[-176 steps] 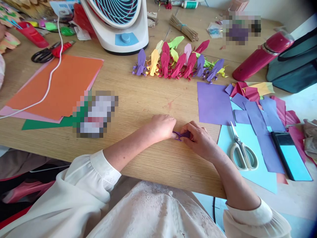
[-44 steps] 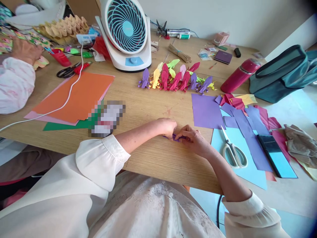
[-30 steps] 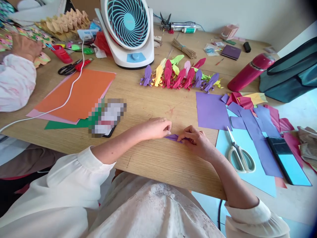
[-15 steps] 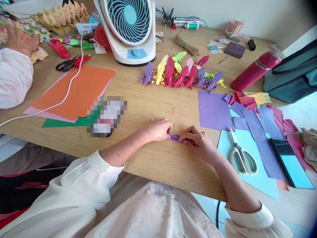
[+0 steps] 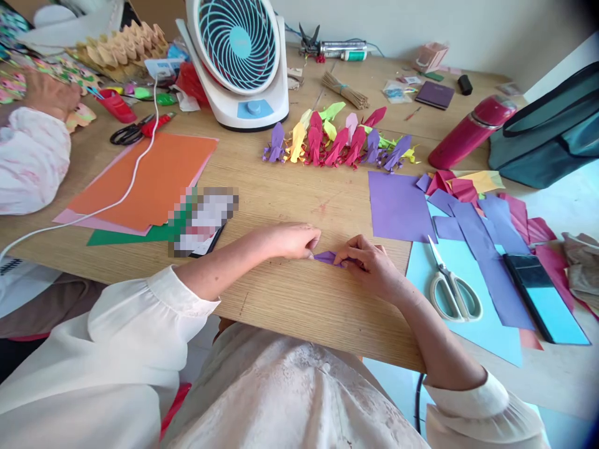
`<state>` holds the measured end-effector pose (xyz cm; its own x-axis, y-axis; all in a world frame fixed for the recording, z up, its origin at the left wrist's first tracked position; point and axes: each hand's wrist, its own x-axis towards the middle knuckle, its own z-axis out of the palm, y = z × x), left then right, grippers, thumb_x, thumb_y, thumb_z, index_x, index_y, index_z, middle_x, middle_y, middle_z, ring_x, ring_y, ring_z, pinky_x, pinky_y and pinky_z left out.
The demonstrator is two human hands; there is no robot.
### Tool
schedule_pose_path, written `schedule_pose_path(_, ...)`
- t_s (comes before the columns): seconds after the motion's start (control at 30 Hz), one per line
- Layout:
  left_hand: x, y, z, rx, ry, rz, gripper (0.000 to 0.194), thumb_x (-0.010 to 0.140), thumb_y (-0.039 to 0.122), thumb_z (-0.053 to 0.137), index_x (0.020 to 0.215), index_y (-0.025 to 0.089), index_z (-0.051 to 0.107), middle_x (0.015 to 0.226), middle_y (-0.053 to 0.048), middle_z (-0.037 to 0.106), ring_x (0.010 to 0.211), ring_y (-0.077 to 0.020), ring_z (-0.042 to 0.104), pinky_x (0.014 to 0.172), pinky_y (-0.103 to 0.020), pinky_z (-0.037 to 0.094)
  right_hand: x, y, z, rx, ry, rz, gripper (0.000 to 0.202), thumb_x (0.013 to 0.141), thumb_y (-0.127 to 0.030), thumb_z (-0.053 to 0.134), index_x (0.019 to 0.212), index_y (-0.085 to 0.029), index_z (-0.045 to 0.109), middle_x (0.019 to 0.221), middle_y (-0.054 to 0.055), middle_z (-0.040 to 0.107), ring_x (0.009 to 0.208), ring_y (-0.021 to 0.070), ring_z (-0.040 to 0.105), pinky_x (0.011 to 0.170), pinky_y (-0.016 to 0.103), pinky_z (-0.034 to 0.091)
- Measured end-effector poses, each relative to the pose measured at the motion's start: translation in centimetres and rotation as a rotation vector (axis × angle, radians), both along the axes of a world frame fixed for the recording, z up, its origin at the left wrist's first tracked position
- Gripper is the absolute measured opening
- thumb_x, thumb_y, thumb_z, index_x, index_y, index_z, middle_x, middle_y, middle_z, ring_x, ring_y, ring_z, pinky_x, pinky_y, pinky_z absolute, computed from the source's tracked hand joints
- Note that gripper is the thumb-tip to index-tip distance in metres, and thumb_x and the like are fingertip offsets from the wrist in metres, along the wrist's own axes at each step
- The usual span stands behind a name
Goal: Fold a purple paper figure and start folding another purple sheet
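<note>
A white fan point(image 5: 239, 43) stands on the table point(image 5: 290, 299), near a tied bundle of sticks point(image 5: 345, 91). A red flask point(image 5: 469, 133) stands just beside a teal bag point(image 5: 538, 146). A white cord point(image 5: 136, 168) runs across orange paper point(image 5: 173, 171), near black-handled scissors point(image 5: 125, 133) and a red cup point(image 5: 118, 106).

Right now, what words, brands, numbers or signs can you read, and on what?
None is legible.
White-and-blue electric fan: hub mark too small.
White-and-green cylindrical tube: any print too small.
Blue-and-white flat packet: any print too blurred.
Black-edged rectangular phone: screen pixelated, unreadable.
</note>
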<state>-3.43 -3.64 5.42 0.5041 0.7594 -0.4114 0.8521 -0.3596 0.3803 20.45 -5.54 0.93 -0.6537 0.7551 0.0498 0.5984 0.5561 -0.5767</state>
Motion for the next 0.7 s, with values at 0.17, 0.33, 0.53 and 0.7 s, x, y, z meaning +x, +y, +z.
schedule_pose_path(0.17,0.9,-0.3,0.6,-0.04,0.038,0.022,0.015,0.078,0.031,0.069,0.08,0.02,0.059,0.079,0.001,0.065,0.07,-0.0152,0.056,0.057,-0.026,0.031,0.0,0.0,0.1,0.012,-0.003,0.0,0.026,0.089,-0.012,0.053,0.096,-0.027,0.073,0.1,0.004,0.059,0.088,0.0173,0.059,0.083,0.034,0.038)
schedule_pose_path(0.33,1.3,-0.9,-0.2,0.09,0.037,0.164,0.024,0.078,0.041,0.07,0.079,0.021,0.057,0.086,-0.001,0.067,0.08,-0.0189,0.059,0.062,-0.028,0.033,0.0,-0.1,0.1,0.009,-0.001,-0.005,0.026,0.089,-0.012,0.054,0.096,-0.028,0.073,0.101,0.004,0.059,0.088,0.0175,0.06,0.083,0.035,0.037)
schedule_pose_path(0.53,2.0,-1.2,-0.1,0.026,0.053,0.218,0.035,0.078,0.054,0.068,0.079,0.02,0.057,0.087,-0.004,0.067,0.081,-0.0223,0.061,0.065,-0.03,0.037,-0.1,-0.1,0.0,0.011,-0.003,0.003,0.028,0.088,-0.01,0.053,0.096,-0.028,0.072,0.101,0.004,0.058,0.087,0.0164,0.059,0.081,0.033,0.035)
schedule_pose_path(0.7,3.0,-1.9,0.5,0.135,0.117,0.233,0.037,0.084,0.055,0.061,0.085,0.018,0.058,0.096,-0.009,0.068,0.091,-0.0271,0.063,0.078,-0.035,0.041,-0.2,-0.2,0.2,0.012,-0.004,-0.005,0.025,0.087,-0.009,0.051,0.095,-0.026,0.068,0.101,0.004,0.059,0.091,0.0182,0.059,0.081,0.033,0.034)
